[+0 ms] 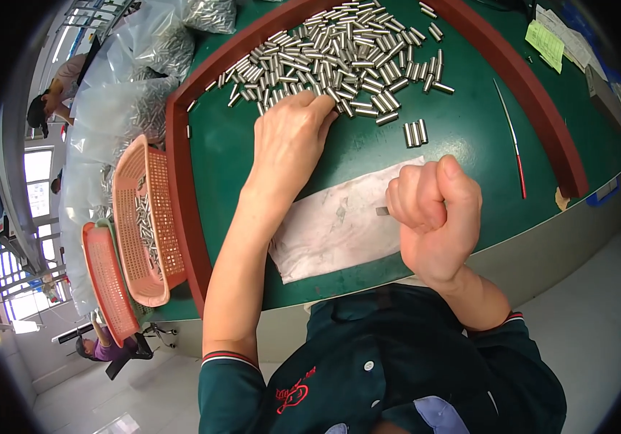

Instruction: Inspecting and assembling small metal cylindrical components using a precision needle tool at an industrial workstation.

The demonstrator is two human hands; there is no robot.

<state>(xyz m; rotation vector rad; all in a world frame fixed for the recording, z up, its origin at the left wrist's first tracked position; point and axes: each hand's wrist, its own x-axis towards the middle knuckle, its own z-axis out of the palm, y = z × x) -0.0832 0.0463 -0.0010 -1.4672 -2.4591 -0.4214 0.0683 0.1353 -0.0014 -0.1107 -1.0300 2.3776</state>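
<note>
curled tight, right hand [437, 210] holds metal pin [382, 211]

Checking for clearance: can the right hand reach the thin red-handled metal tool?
Probably yes: nothing visible lies between the right hand and the tool, but it's curled shut, a grey piece protruding.

Stained pale cloth [332, 231] on green table [227, 155]. Beyond cloth: heap of metal pins [354, 54], left hand [292, 130] at its near edge; row of three pins [416, 134] closer. Over cloth's right end: right hand [435, 210], fisted, grey metal piece [382, 211] protruding. Right of cloth: red-handled tool [519, 166].
</note>
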